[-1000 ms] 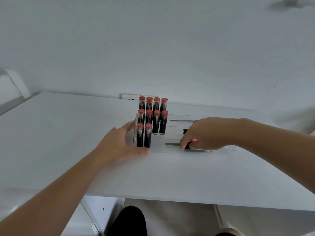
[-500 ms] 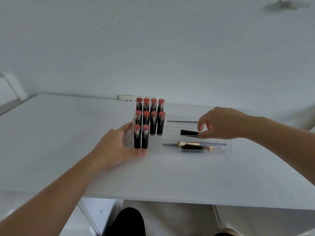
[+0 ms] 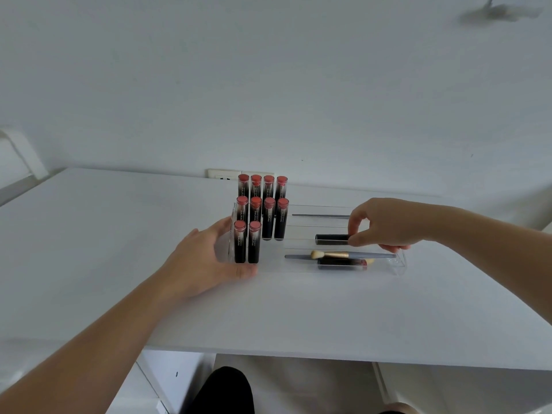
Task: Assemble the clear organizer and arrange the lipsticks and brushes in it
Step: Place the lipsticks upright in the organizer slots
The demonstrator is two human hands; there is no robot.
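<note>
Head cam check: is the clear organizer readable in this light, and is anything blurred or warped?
Head view: flat, soft light, no hard shadows; the clear organizer nearly vanishes against the white table, showing only by faint edge lines. Lipsticks and the brush are sharp. Wide-angle bend curves the table edges. A dark smear at top right is blurred beyond identifying.

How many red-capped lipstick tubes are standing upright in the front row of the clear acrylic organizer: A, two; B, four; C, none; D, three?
A: the front row of the clear acrylic organizer holds just two upright red-capped lipstick tubes, while each of the two rows behind it holds four.
</note>
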